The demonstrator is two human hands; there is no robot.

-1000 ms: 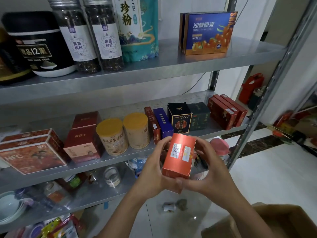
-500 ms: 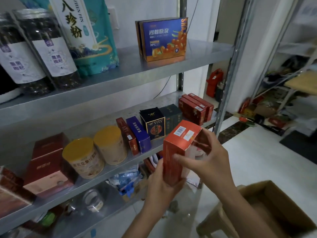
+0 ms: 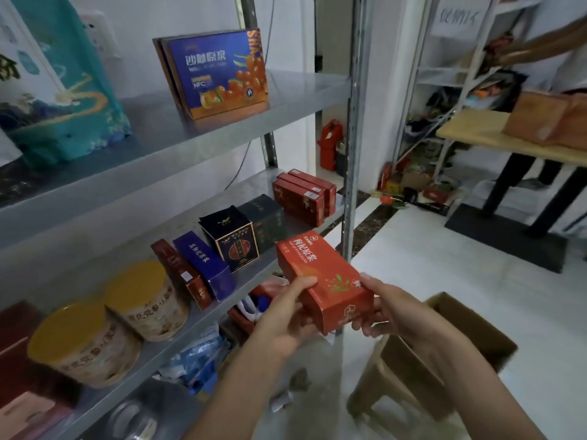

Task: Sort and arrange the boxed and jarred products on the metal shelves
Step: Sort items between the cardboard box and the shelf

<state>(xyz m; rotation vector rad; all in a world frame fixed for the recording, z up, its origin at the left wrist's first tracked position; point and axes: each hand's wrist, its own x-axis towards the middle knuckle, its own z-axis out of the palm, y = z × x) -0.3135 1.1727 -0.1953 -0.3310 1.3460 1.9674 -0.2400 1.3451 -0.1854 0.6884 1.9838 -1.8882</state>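
Note:
An orange-red box [image 3: 320, 277] with Chinese lettering lies flat between both hands, in front of the middle metal shelf [image 3: 222, 300]. My left hand [image 3: 282, 319] grips its left side with the thumb on top. My right hand [image 3: 386, 308] holds its right end from below and behind. On the middle shelf stand dark red boxes [image 3: 301, 196], a black box [image 3: 232, 239], a dark green box [image 3: 265, 222], a blue box [image 3: 205, 265], a slim red box [image 3: 181, 274] and two yellow-lidded jars [image 3: 143, 300].
The upper shelf [image 3: 286, 100] carries a blue-and-orange box [image 3: 216, 73] and a teal bag [image 3: 60, 90]. An open cardboard box [image 3: 467, 331] sits on a stool at lower right. A steel upright [image 3: 355, 138] stands just behind the held box. Another person's arm [image 3: 540, 42] reaches over a far table [image 3: 470, 134].
The orange-red box has turned from upright to lying flat, its lettered face now up. My view has swung right, showing more of the room and the far table.

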